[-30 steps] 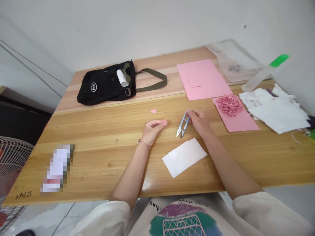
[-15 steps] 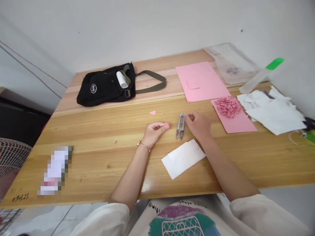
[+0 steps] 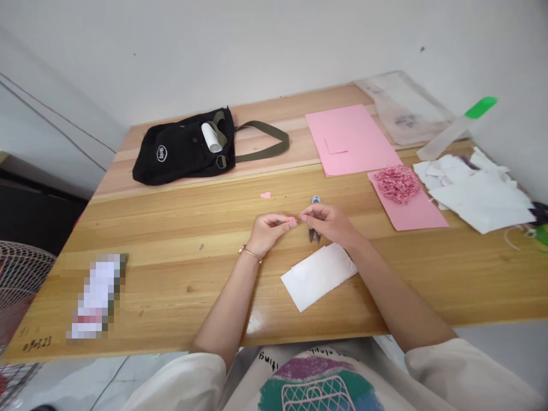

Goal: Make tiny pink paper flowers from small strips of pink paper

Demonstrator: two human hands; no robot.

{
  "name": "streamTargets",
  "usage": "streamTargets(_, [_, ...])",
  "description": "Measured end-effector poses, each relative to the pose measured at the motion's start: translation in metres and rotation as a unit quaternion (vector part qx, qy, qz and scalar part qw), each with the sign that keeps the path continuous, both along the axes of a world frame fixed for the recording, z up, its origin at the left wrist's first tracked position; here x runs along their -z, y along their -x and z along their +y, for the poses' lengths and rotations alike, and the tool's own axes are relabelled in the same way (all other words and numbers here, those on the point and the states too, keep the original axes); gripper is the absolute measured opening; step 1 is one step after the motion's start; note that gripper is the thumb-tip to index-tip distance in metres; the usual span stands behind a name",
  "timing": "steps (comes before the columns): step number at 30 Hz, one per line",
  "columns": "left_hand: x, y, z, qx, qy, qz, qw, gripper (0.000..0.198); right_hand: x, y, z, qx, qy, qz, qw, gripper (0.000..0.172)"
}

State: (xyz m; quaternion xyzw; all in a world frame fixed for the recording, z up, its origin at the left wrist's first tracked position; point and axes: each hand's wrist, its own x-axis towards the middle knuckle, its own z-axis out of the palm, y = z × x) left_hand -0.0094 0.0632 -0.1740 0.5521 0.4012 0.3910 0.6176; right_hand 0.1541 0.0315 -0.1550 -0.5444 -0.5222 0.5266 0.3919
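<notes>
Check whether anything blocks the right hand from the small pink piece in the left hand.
Nothing visible stands between the right hand and the small pink piece pinched in the left hand. The snips, partly hidden by the right hand, lie outside that gap.

- Beyond the white paper [image 3: 319, 278], the right hand [image 3: 329, 222] partly hides the snips [image 3: 311, 235].
- Far left of this paper, the picture's edge cuts the fan [image 3: 25, 268].
</notes>
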Motion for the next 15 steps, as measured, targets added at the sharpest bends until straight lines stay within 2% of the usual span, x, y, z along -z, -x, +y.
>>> streamTargets(6, [0.000, 0.000, 0.000, 0.008, -0.005, 0.009, 1.000, 0.010, 0.003, -0.001, 0.000, 0.016, -0.034, 0.032, 0.999, 0.019])
streamTargets(15, [0.008, 0.000, 0.001, 0.038, -0.024, 0.015, 0.999, 0.011, -0.007, -0.001, -0.004, -0.043, -0.088, -0.040, 0.994, 0.025])
